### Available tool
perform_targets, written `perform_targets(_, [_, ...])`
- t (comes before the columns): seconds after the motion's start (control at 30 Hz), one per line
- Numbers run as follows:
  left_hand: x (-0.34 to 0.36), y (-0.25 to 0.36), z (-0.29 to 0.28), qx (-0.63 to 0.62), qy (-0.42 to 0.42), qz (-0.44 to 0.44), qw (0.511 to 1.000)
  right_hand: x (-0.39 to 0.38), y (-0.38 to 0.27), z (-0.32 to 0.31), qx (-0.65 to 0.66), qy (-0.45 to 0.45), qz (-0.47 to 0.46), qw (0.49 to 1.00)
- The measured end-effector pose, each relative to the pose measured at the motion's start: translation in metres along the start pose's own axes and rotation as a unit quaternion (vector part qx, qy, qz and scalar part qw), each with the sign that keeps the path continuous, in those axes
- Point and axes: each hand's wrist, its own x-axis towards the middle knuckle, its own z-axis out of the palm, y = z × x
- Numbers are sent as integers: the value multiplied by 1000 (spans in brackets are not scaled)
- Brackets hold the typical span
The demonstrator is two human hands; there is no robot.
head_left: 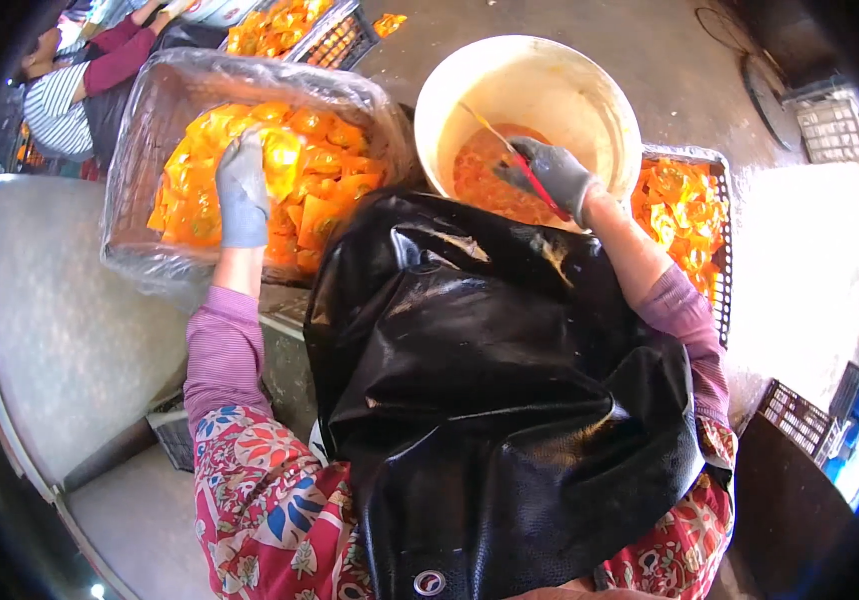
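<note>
Left hand outstretched on orange pieces, grip unclear; right hand, well apart, around a red-handled tool.

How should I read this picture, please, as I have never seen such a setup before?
There is no robot here: a person works with their own two hands, in grey gloves. A wide fisheye camera on the head looks down, so straight edges bend near the rim and picture left is the person's left.

The left hand is at the flat orange pieces in a plastic-lined crate; whether it grips one is unclear. The right hand holds a red-handled tool over a white bucket with reddish-orange contents.

To the bucket's right stands a black-rimmed crate of similar pieces. A black apron covers the lap, and a co-worker shows at upper left.
</note>
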Motion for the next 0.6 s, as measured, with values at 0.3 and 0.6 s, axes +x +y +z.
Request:
perform_targets(0.3, [-74,97,169,-270,-262,-102,921,4,-58,-20,591,-16,98,801])
perform_targets(0.6, [-100,100,195,-295,-345,-115,883,1,-39,-16,514,6,154,844])
